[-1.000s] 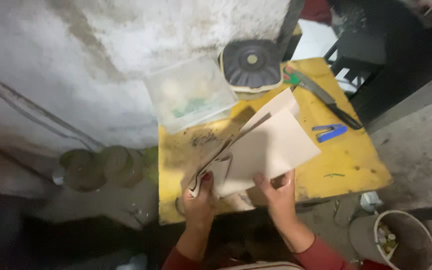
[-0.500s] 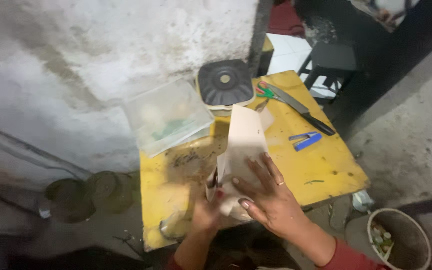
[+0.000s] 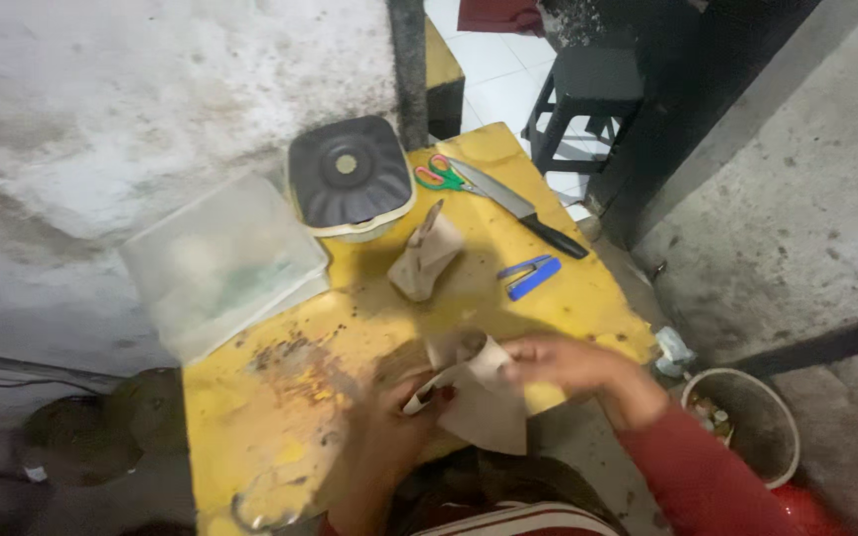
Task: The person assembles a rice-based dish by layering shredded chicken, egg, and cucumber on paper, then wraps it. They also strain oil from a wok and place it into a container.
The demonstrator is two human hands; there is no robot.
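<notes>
Both my hands hold a sheet of brown paper (image 3: 489,412) rolled into a cone over the near edge of a yellow table (image 3: 280,397). My left hand (image 3: 389,437) grips the cone's lower left side. My right hand (image 3: 568,362), in a red sleeve, pinches the cone's upper right edge. A second folded piece of brown paper (image 3: 427,255) lies on the table farther back.
A clear plastic box (image 3: 220,263) and a cream container with a dark lid (image 3: 350,177) stand at the back. Scissors with red and green handles (image 3: 439,176), a black-handled knife (image 3: 518,206) and a blue stapler (image 3: 530,276) lie on the right. A bucket (image 3: 742,422) stands on the floor.
The large flat paper sheet has been rolled into a cone between my hands. The view has shifted, so the table sits lower and closer.
</notes>
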